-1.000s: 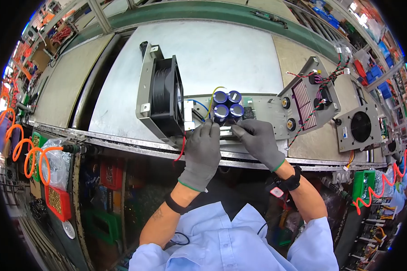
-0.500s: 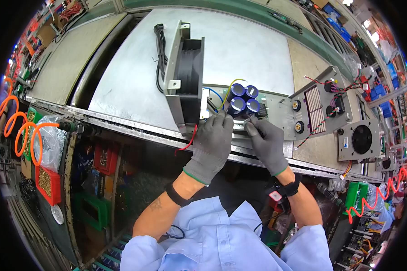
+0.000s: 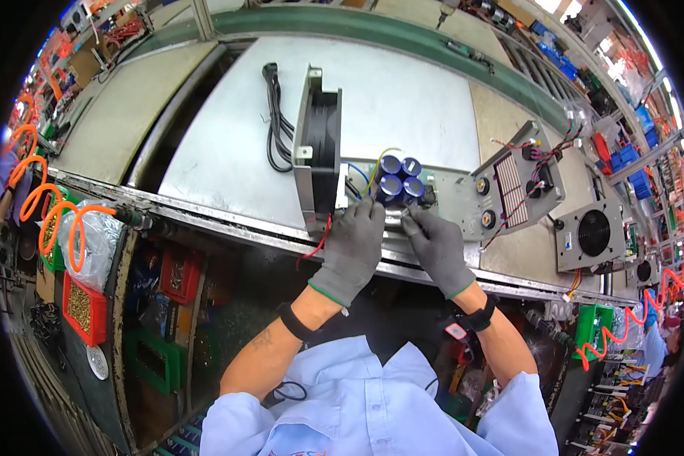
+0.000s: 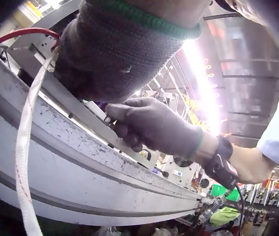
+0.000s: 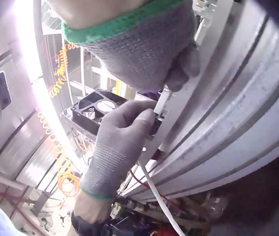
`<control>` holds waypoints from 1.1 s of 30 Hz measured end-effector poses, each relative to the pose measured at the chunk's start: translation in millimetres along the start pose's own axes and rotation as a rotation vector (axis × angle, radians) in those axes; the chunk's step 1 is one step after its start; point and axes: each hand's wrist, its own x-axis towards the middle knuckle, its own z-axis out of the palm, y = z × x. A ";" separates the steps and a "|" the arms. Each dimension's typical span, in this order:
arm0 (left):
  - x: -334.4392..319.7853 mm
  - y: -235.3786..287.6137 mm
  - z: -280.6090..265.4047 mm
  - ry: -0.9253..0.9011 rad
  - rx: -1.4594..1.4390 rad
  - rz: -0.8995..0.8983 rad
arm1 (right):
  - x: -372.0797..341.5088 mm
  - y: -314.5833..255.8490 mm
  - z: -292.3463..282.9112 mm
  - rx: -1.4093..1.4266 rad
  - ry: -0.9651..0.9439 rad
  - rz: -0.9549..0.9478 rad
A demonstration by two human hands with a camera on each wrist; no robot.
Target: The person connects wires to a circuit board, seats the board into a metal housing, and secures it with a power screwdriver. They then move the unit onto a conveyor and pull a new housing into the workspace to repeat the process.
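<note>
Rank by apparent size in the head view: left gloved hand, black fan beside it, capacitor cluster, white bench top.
1. White bench top
2. Left gloved hand, black fan: too close to rank
3. Capacitor cluster

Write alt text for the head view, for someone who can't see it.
A person's gray-gloved left hand and right hand hold a metal bar beside four blue cylinders on a metal base on a workbench. A black fan stands left of the cylinders, a panel with loose wires to their right.
</note>
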 end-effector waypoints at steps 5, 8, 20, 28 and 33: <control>-0.9 0.9 1.9 -0.003 0.025 -0.021 | 6.8 -8.0 -2.0 -0.100 0.026 -0.061; -3.1 0.5 1.7 -0.018 0.001 -0.024 | 0.5 -7.1 1.5 -0.119 -0.025 -0.018; 31.3 24.6 -21.5 -0.295 0.029 -0.288 | 102.2 -29.5 -29.6 -0.174 0.094 -0.033; 48.1 11.4 -20.1 -0.410 0.033 -0.355 | 164.7 -11.7 7.8 0.009 -0.442 -0.015; 33.4 10.1 -19.8 -0.314 0.012 -0.241 | 193.7 -2.9 37.5 -0.107 -0.570 0.015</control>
